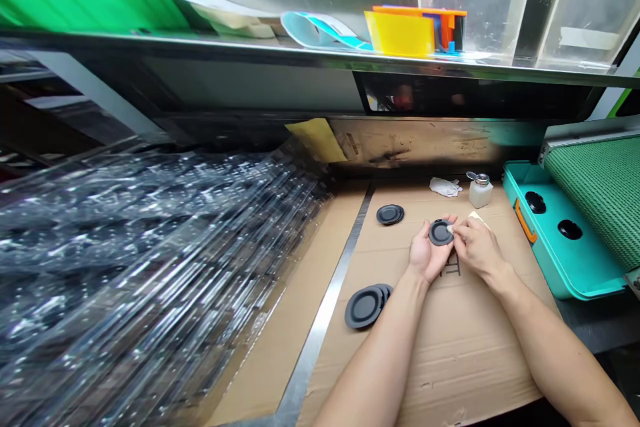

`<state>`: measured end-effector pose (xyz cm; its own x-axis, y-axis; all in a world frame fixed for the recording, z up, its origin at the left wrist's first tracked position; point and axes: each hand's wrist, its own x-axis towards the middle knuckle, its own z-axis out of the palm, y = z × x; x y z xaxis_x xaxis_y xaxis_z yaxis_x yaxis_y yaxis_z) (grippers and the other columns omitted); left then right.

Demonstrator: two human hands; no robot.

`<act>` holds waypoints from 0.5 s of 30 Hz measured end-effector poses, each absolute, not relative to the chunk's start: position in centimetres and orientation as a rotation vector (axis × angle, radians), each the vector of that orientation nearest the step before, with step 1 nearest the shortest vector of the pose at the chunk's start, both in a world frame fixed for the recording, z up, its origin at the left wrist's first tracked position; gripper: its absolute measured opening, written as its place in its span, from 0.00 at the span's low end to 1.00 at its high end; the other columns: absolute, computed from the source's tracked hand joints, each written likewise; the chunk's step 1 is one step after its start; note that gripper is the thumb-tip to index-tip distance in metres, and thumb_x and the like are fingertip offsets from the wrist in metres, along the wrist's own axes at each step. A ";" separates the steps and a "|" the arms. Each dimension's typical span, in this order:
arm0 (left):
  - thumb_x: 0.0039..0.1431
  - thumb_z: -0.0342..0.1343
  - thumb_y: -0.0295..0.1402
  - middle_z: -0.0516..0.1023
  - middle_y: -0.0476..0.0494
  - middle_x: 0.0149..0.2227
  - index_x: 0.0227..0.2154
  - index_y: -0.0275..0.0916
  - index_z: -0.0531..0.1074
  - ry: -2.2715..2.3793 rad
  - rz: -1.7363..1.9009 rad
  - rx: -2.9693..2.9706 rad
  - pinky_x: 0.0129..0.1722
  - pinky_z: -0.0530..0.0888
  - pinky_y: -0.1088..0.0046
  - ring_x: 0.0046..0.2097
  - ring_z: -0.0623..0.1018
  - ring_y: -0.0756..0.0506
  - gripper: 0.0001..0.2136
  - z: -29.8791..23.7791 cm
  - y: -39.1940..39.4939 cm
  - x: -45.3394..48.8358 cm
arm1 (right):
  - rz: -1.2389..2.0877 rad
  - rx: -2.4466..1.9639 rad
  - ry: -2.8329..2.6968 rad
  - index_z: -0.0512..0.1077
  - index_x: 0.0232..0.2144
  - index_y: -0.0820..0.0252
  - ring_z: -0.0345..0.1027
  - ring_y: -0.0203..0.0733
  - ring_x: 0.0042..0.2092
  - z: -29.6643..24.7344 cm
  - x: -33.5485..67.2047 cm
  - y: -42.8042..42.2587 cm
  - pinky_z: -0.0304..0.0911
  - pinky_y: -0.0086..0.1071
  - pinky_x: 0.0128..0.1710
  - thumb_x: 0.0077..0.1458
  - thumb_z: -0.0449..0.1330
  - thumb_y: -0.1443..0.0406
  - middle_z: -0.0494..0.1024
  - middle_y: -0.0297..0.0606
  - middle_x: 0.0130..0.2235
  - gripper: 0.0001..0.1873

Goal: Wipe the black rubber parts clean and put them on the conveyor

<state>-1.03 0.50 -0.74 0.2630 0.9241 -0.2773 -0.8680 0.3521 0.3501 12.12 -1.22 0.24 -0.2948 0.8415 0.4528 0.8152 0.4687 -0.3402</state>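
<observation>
My left hand (426, 255) cups a dark grey round rubber disc (441, 232) with a raised rim, palm up. My right hand (477, 248) pinches a small white wipe (451, 230) and presses it against the disc's edge. A pale corner of cloth or paper (477, 217) shows beyond my right fingers. On the cardboard sheet (440, 353), a single similar disc (390, 214) lies above my hands, and an overlapping stack of discs (363, 305) lies to their left. A pump-top solvent bottle (481, 192) and a crumpled white tissue (445, 187) stand further back.
To the right sits a teal tray (560, 260) holding black discs, beside a green mesh conveyor belt (600, 193). A metal strip (320, 313) edges the cardboard. Stacked clear plastic sheets (125, 260) fill the left. Yellow and orange acrylic pieces (405, 32) stand on a shelf above.
</observation>
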 end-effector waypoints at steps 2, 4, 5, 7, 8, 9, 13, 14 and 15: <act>0.72 0.39 0.39 0.80 0.31 0.50 0.48 0.32 0.74 0.460 1.209 0.163 0.57 0.74 0.58 0.54 0.78 0.40 0.21 -0.9 0.4 -0.6 | 0.015 -1.418 -2.058 0.79 0.42 0.57 0.67 0.42 0.41 0.1 12.3 -0.8 0.62 0.32 0.41 0.65 0.54 0.67 0.75 0.41 0.37 0.13; 0.73 0.40 0.39 0.80 0.32 0.49 0.50 0.31 0.74 0.447 1.176 0.197 0.58 0.73 0.59 0.55 0.78 0.41 0.21 -0.9 0.1 -0.1 | -0.002 -1.439 -2.013 0.79 0.44 0.57 0.68 0.42 0.42 0.1 12.4 -0.5 0.62 0.31 0.41 0.66 0.52 0.66 0.75 0.41 0.38 0.14; 0.73 0.40 0.38 0.80 0.33 0.49 0.50 0.31 0.74 0.442 1.159 0.213 0.59 0.73 0.60 0.56 0.78 0.41 0.21 -1.0 0.0 0.2 | -0.004 -1.458 -1.998 0.79 0.44 0.57 0.68 0.42 0.42 0.1 12.4 -0.4 0.61 0.31 0.41 0.67 0.52 0.65 0.75 0.41 0.39 0.15; 0.73 0.40 0.38 0.81 0.33 0.48 0.49 0.30 0.74 0.447 1.134 0.243 0.59 0.72 0.60 0.56 0.77 0.41 0.20 -1.0 -0.3 0.5 | -0.001 -1.516 -1.984 0.79 0.44 0.57 0.68 0.41 0.42 0.3 12.4 -0.4 0.61 0.30 0.41 0.68 0.51 0.63 0.75 0.40 0.39 0.16; 0.73 0.41 0.38 0.81 0.33 0.48 0.49 0.29 0.74 0.458 1.127 0.253 0.60 0.72 0.60 0.56 0.77 0.41 0.20 -1.1 -0.3 0.6 | 0.003 -1.552 -1.987 0.79 0.43 0.57 0.68 0.40 0.42 0.5 12.4 -0.5 0.60 0.29 0.41 0.69 0.50 0.63 0.75 0.40 0.39 0.16; 0.72 0.41 0.38 0.81 0.33 0.49 0.50 0.30 0.74 0.472 1.126 0.258 0.60 0.72 0.60 0.56 0.77 0.41 0.20 -1.1 -0.3 0.6 | 0.011 -1.585 -2.000 0.79 0.43 0.57 0.67 0.40 0.42 0.7 12.3 -0.6 0.60 0.29 0.40 0.69 0.50 0.62 0.75 0.40 0.39 0.16; 0.72 0.41 0.38 0.78 0.30 0.52 0.52 0.31 0.72 0.560 1.181 0.220 0.58 0.73 0.58 0.56 0.78 0.40 0.19 -1.4 0.4 -0.2 | 0.138 -1.580 -2.219 0.79 0.37 0.57 0.68 0.39 0.40 1.8 12.3 -1.7 0.58 0.29 0.37 0.63 0.54 0.65 0.77 0.40 0.41 0.13; 0.72 0.41 0.38 0.77 0.29 0.54 0.52 0.31 0.71 0.579 1.204 0.202 0.57 0.74 0.58 0.55 0.78 0.40 0.19 -1.5 0.6 -0.6 | 0.212 -1.540 -2.306 0.79 0.35 0.58 0.68 0.39 0.39 2.2 12.3 -2.1 0.58 0.29 0.36 0.61 0.56 0.66 0.77 0.39 0.40 0.11; 0.72 0.41 0.39 0.76 0.28 0.55 0.51 0.31 0.71 0.594 1.227 0.183 0.55 0.75 0.58 0.55 0.78 0.39 0.19 -1.5 0.9 -1.0 | 0.313 -1.496 -2.392 0.79 0.32 0.58 0.68 0.39 0.36 2.6 12.5 -2.4 0.57 0.29 0.34 0.59 0.56 0.67 0.78 0.38 0.38 0.10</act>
